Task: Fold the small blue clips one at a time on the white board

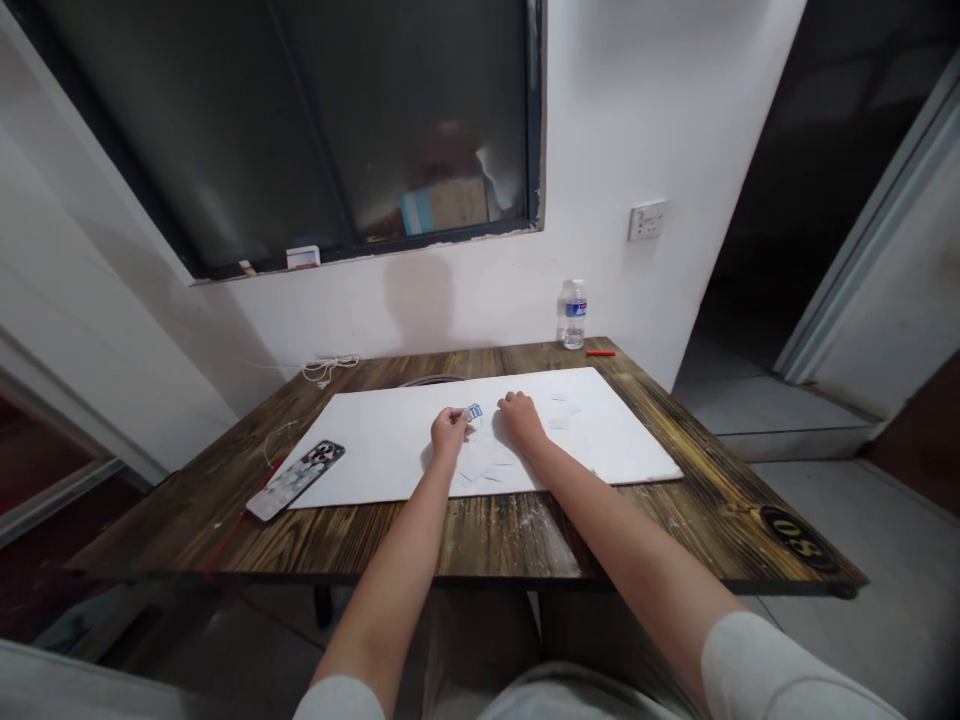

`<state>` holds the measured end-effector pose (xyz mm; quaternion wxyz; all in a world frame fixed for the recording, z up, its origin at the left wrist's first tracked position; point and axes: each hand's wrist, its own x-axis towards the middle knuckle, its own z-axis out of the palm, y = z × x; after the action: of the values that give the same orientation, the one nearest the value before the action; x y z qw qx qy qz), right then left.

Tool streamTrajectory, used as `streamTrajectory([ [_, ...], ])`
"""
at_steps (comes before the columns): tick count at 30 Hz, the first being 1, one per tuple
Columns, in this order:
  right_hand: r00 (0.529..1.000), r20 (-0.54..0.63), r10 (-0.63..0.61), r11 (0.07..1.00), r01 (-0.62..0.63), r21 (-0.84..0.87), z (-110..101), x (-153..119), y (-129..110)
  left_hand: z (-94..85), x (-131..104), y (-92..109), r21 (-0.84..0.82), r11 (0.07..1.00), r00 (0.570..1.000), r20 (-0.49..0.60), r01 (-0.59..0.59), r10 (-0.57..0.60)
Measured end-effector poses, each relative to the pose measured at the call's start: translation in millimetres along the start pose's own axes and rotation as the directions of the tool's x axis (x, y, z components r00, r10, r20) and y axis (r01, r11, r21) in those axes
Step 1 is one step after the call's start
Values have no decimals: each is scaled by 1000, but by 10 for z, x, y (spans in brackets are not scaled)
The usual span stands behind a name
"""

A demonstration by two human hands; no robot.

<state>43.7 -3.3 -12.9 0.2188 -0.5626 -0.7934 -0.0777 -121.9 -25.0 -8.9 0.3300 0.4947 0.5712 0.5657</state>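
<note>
Passage over white board (382, 440) between phone (297, 482) and left hand (448, 431); bottle (574, 318) obstructs beyond board.

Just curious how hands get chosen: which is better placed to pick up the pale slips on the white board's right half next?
Probably the right hand: it is nearer those pale slips, with no held item visible, while the left hand holds a blue-and-white card.

A clear bottle (575, 314) stands beside a slim red object (601, 353), lower than a wall socket (646, 221)
</note>
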Motion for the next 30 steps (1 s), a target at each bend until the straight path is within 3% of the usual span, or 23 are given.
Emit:
streamTrajectory([
  [5, 990, -137, -8, 981, 35, 192, 115, 11, 58, -3, -4, 13, -3, 1000, 1000, -7, 7, -7],
  [10, 966, -259, -17, 896, 130, 424, 260, 26, 141, -7, 0, 0, -5, 1000, 1000, 2, 10, -10],
  [14, 969, -244, 22, 838, 115, 533, 308, 45, 174, -3, 7, -16, 0, 1000, 1000, 0, 1, -1],
  [18, 976, -213, 48, 845, 74, 530, 272, 55, 174, 2, 15, -25, -3, 1000, 1000, 2, 0, 0],
  [24, 961, -276, 14, 767, 167, 619, 151, 42, 158, 0, 31, -69, -22, 1000, 1000, 16, -6, 7],
  [30, 965, -255, 58, 690, 146, 709, 144, 60, 177, 8, 22, -104, 37, 997, 995, 71, -72, 69],
])
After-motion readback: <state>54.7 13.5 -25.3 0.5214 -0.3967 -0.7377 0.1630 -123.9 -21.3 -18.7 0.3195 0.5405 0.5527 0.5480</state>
